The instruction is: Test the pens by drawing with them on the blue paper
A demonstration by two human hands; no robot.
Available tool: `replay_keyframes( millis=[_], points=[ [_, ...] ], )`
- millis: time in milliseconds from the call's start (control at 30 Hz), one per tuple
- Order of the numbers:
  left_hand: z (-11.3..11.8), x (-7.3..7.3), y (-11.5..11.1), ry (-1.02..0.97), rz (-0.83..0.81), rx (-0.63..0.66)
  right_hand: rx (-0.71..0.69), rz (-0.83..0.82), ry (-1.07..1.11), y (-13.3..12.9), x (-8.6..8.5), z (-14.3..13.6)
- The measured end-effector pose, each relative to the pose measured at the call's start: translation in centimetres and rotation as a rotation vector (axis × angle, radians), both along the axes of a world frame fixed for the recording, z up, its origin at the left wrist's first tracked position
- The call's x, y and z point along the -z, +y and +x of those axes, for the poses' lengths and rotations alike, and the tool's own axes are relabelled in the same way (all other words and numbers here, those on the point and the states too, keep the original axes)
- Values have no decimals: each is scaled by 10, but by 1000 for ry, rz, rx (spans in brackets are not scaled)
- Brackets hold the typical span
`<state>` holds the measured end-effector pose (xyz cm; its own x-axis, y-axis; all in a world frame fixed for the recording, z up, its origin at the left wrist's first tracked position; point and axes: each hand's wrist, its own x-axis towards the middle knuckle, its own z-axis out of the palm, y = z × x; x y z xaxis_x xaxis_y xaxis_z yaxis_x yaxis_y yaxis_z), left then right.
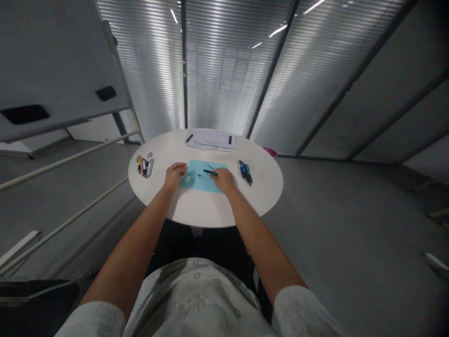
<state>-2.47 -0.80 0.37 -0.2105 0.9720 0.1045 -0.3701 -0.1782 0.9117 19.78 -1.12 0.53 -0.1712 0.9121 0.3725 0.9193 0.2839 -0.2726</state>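
Observation:
A light blue sheet (199,184) lies on the round white table (199,210). Over its right part, my right hand (223,179) is closed on a dark green pen (210,172), whose end points left. A thin dark rod (210,166) shows just beyond the pen. Small dark pieces (199,175) rest near the middle of the sheet, too tiny to make out. At the sheet's left edge is my left hand (174,176), its fingers bent towards the right; whether something small sits between the fingertips is hidden.
Several pens (245,172) lie to the right, and several markers (145,165) to the left. Papers (211,141) with a dark pen on them are at the table's far side. A whiteboard (59,56) on a tubular frame stands at the left.

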Motion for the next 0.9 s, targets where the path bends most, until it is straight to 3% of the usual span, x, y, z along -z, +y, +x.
replay_keyframes(
  millis=[200, 267, 400, 567, 667, 800, 900],
  points=[
    [9, 5, -7, 756, 231, -16, -215, -3, 388, -1, 2, -16],
    [9, 6, -7, 904, 307, 13, -265, -38, 502, -1, 3, -23],
    [7, 5, -6, 1044, 378, 101, -367, -48, 528, -2, 3, -31],
    [7, 2, -8, 1032, 321, 151, -396, -45, 565, -4, 0, -30],
    [7, 0, -10, 898, 263, 130, -320, -12, 536, -8, -3, -27],
    [4, -2, -11, 636, 195, 79, -147, 39, 270, -16, -11, -22],
    [2, -5, -13, 526, 172, 96, -108, 44, 124, -20, -15, -21]
  ],
)
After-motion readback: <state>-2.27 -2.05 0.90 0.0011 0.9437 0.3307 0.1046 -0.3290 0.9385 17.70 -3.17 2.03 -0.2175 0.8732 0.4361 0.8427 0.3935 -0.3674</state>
